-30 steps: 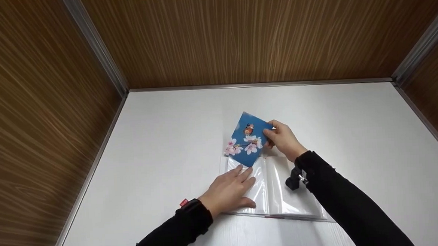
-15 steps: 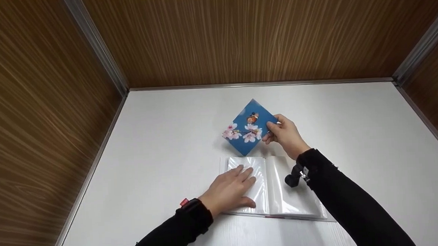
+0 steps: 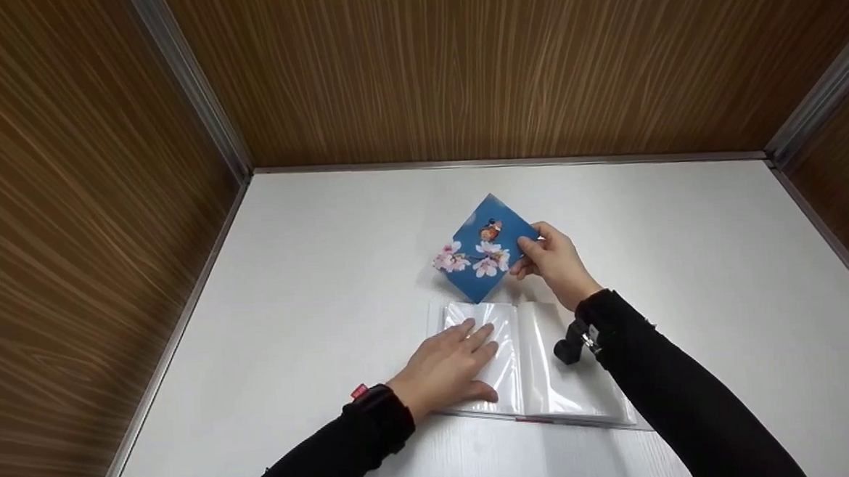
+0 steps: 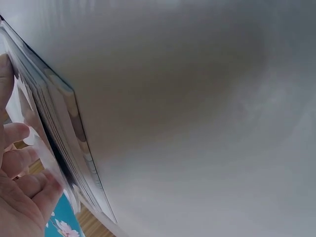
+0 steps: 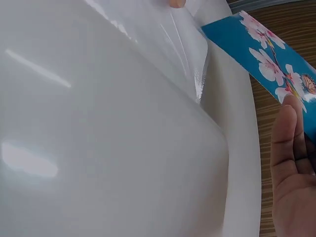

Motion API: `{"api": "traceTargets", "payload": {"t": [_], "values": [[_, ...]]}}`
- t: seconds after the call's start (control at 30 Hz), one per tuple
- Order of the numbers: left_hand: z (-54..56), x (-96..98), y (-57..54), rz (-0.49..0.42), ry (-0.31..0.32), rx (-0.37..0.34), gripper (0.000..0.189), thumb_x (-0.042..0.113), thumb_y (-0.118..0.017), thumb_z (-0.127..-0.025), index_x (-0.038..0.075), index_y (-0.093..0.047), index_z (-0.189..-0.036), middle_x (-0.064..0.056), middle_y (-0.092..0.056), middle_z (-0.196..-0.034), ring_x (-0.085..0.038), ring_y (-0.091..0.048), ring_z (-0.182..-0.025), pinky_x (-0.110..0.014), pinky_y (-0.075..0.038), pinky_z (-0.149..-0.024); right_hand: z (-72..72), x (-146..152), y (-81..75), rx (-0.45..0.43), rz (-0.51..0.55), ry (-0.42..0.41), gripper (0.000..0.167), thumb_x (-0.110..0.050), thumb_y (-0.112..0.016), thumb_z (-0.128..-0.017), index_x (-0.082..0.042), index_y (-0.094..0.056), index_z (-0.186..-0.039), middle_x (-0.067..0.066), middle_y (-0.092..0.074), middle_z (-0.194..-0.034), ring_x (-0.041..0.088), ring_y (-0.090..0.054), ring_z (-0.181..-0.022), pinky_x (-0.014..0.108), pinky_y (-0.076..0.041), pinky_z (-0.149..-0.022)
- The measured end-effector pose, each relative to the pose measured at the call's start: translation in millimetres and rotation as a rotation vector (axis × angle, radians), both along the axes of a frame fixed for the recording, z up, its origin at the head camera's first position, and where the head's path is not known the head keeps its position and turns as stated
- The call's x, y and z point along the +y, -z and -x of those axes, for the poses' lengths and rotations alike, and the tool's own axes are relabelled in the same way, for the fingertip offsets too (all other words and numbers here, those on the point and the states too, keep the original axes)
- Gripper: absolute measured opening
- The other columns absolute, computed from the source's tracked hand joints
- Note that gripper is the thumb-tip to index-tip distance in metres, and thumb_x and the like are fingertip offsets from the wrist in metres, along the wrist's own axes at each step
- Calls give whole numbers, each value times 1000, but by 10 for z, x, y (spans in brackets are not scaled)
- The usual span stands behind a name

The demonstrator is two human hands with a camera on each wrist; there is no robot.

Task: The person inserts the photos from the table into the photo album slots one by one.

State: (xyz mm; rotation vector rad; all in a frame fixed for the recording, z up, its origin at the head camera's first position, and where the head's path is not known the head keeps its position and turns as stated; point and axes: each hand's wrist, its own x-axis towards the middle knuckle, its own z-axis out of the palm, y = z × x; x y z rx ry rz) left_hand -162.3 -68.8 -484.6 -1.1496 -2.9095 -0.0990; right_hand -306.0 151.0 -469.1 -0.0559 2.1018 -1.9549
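Observation:
A blue photo [image 3: 504,227] with pink blossoms and a butterfly is tilted like a diamond above the top edge of an open photo album [image 3: 578,390]. My right hand [image 3: 558,264] pinches its right corner between thumb and fingers. The photo's lowest corner is close to the top of the left page's clear sleeve [image 3: 504,372]; in the right wrist view the photo [image 5: 237,42] appears near the sleeve's opening. My left hand [image 3: 442,368] rests on that left page with fingers spread. From the left wrist, the album's stacked pages [image 4: 54,108] show edge-on beside the fingers.
The album lies on a white table [image 3: 324,273]. Wood-grain panels [image 3: 459,69] with metal trim enclose the back and both sides. A small black camera [image 3: 568,349] on the right wrist hangs over the right page.
A second ago the photo's lower corner overlapped the left page by my left fingertips. My right hand has lifted it up and away and turned it; the left hand stays in place.

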Motion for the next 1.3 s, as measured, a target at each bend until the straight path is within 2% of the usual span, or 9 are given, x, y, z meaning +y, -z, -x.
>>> {"api": "traceTargets", "payload": {"t": [0.2, 0.47, 0.57, 0.7, 1.0, 1.17, 1.3], "values": [[-4, 12, -7, 9, -10, -11, 79, 68, -59, -80, 17, -52, -139, -5, -42, -152, -27, -38, -141, -37, -35, -114, -9, 26, 9, -12, -23, -9, 21, -20, -49, -102, -5, -48, -116, 10, -67, -86, 13, -65, -64, 26, -56, -62], [-4, 23, 2, 4, -11, 3, 78, 68, -59, -80, 16, -53, -139, -6, -43, -151, -28, -39, -140, -37, -35, -114, -15, 84, 7, -26, -167, -59, 21, -20, -50, -101, -6, -49, -117, 9, -67, -88, 13, -63, -65, 26, -56, -64], [-4, 19, 7, 7, -4, 6, 78, 68, -58, -81, 16, -53, -139, -7, -43, -152, -28, -38, -141, -37, -35, -114, 7, 125, 3, -43, -191, -75, 22, -20, -51, -101, -6, -49, -118, 9, -67, -88, 13, -62, -65, 26, -55, -64], [-8, 1, 17, 12, 6, 5, 78, 68, -56, -82, 16, -51, -140, -7, -40, -153, -30, -33, -143, -37, -32, -116, 58, 181, -16, -49, -220, -108, 22, -19, -51, -101, -6, -50, -118, 7, -67, -86, 13, -61, -64, 25, -55, -62], [-17, -78, 34, 30, 41, -46, 75, 66, -46, -90, 17, -40, -148, -5, -27, -160, -29, -19, -149, -40, -21, -121, 245, 282, -138, 7, -324, -276, 23, -17, -52, -100, -3, -53, -118, 8, -67, -86, 16, -64, -69, 30, -57, -68], [-5, -133, 47, 34, 68, -77, 75, 65, -41, -93, 20, -34, -151, -4, -21, -162, -31, -17, -149, -44, -17, -121, 320, 301, -212, -20, -349, -335, 21, -17, -52, -100, -4, -55, -116, 9, -66, -92, 17, -63, -74, 28, -57, -73], [-1, -164, 68, 21, 80, -99, 74, 65, -38, -94, 21, -31, -153, -5, -19, -162, -32, -15, -149, -44, -17, -121, 366, 316, -235, -39, -343, -349, 22, -17, -53, -100, -4, -54, -117, 10, -65, -94, 17, -63, -75, 28, -57, -74]]}}
